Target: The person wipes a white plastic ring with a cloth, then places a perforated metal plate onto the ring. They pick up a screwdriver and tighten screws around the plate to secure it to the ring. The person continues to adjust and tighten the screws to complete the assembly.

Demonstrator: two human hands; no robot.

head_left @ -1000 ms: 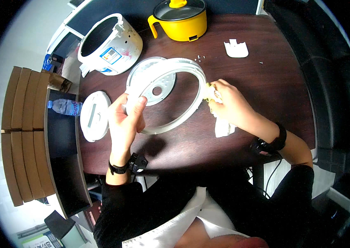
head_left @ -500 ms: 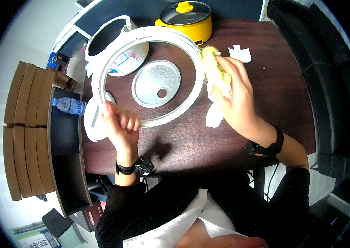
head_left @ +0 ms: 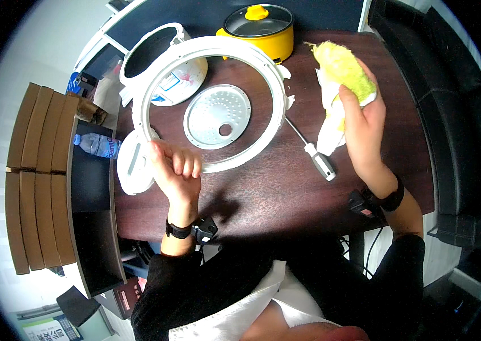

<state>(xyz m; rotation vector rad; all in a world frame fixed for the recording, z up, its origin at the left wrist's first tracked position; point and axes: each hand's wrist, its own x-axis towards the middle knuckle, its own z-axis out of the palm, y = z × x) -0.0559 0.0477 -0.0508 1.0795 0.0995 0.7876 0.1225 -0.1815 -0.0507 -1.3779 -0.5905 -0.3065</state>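
Observation:
My left hand (head_left: 174, 166) grips the near edge of a large white plastic ring (head_left: 279, 96), lifted above the dark wooden table (head_left: 263, 187). Through the ring shows a round perforated metal plate (head_left: 216, 116) lying flat on the table. My right hand (head_left: 361, 122) holds a yellow-green fuzzy cloth (head_left: 345, 69) with a white cloth (head_left: 327, 122) hanging under it, to the right of the ring and apart from it.
A screwdriver (head_left: 315, 154) lies between ring and right hand. A white rice cooker body (head_left: 164, 62) and a yellow lidded pot (head_left: 258, 28) stand at the back. A white oval lid part (head_left: 132, 165) and a water bottle (head_left: 97, 145) lie left. A black sofa (head_left: 456, 131) runs along the right.
The ring has been raised and swung up off the metal plate, which now lies on the table. My right hand has lifted away from the ring's rim with the cloth.

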